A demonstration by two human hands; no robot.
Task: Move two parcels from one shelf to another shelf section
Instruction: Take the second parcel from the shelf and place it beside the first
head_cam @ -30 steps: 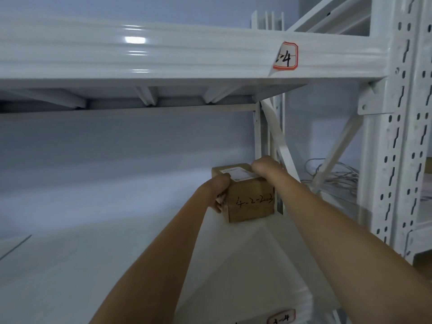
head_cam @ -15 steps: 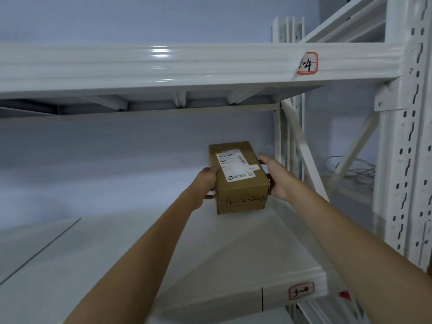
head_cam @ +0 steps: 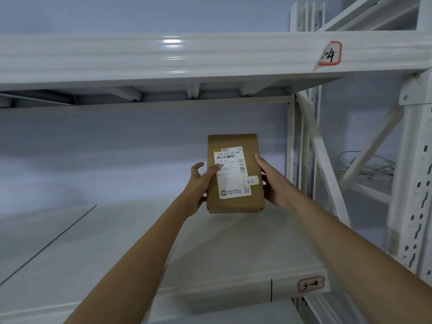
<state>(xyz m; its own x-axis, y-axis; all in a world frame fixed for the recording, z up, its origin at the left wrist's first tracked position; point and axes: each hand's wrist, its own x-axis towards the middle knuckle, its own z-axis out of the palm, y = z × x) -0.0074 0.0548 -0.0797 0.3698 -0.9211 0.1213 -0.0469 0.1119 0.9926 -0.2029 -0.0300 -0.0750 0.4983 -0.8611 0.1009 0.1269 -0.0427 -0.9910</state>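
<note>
A brown cardboard parcel [head_cam: 233,141] with a white shipping label hangs in the air above the white shelf board [head_cam: 117,253] marked 3-4. It is tilted up so its labelled top faces me. My left hand [head_cam: 198,183] grips its left side, thumb on the label. My right hand [head_cam: 273,183] grips its right side. No second parcel is in view.
The upper shelf beam [head_cam: 163,57] crosses overhead, marked with a red-framed tag [head_cam: 330,54]. A perforated white upright [head_cam: 418,183] and diagonal braces [head_cam: 322,160] stand at the right. Loose white cables [head_cam: 369,164] lie on the neighbouring shelf at the right.
Both hands lifted the parcel off the shelf's back right corner, drew it toward me and tilted its labelled top to face me.
</note>
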